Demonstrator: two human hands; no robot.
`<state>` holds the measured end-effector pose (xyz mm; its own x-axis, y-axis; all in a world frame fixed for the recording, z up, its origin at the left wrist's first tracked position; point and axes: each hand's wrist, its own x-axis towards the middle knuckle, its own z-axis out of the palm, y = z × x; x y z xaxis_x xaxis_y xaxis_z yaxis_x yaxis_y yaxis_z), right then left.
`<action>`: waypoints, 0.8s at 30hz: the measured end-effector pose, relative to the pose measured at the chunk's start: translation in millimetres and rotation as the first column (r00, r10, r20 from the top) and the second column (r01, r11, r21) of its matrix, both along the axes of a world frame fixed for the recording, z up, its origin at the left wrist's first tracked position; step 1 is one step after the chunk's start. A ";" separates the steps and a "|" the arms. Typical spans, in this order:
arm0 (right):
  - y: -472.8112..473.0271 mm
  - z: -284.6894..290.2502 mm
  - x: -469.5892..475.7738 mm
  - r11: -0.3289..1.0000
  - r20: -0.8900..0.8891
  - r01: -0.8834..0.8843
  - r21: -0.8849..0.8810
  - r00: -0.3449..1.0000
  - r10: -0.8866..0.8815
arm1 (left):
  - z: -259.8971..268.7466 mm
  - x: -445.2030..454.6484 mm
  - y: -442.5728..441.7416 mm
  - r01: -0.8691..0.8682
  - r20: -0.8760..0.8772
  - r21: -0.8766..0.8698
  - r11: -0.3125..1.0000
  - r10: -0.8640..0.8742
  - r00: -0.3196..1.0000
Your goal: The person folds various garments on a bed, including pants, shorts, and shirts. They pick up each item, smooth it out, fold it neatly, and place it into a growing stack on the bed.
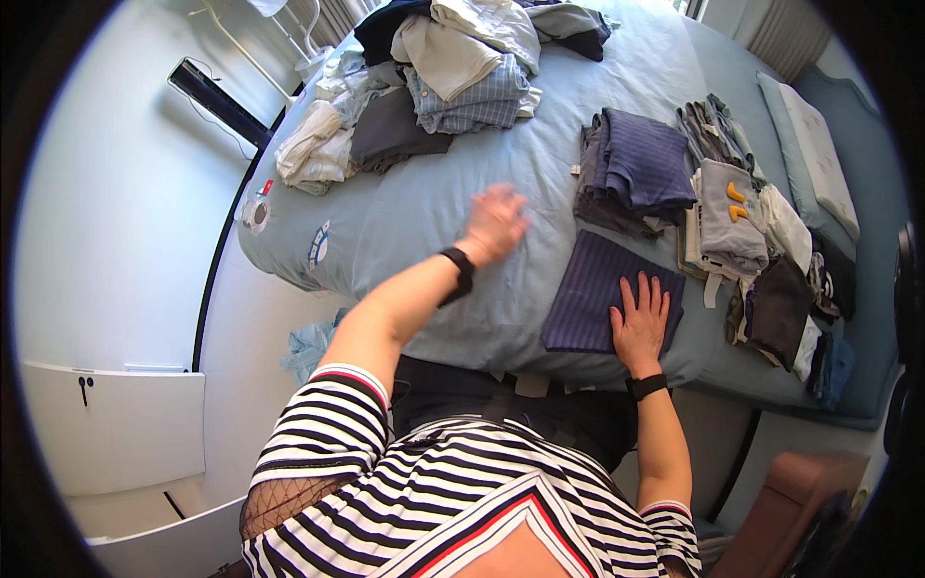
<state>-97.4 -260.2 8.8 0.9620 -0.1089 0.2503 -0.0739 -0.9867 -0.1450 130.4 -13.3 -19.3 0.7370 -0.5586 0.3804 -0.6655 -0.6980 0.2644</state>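
My right hand (642,325) rests flat with spread fingers on a folded dark blue striped cloth (582,303) near the bed's front edge. Blurred by motion, my left hand (495,224) is over the light blue bed sheet (433,209), left of that cloth. Its fingers are loosely bent, and nothing shows in them. Just beyond the cloth stands a stack of folded garments, topped by a similar dark blue striped piece (643,159).
Folded clothes at right include a grey garment (730,217) and a dark one (777,311). At the far left lie a blue checked garment (470,94) and a dark grey one (397,130). Pillows (824,159) lean by the headboard (860,108). Light blue fabric (307,350) hangs low at left.
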 end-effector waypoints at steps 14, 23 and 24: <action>0.5 -8.7 8.2 0.997 -0.087 0.025 -0.077 0.996 -0.032 | 18.5 178.7 162.1 -0.978 -0.742 -0.208 0.032 0.647 0.179; -0.6 -11.7 8.9 0.996 -0.090 0.031 -0.083 0.995 -0.038 | 12.0 189.3 194.0 -0.875 -0.607 -0.432 0.220 0.646 0.462; -0.7 -11.4 8.7 0.996 -0.092 0.030 -0.083 0.995 -0.037 | 24.9 187.9 191.4 -0.812 -0.485 -0.496 0.308 0.677 0.553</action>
<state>-88.6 -260.9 -2.6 0.9777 -0.1242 0.1691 -0.1165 -0.9917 -0.0550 318.2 178.0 5.7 0.7904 0.5811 0.1940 0.1489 -0.4893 0.8593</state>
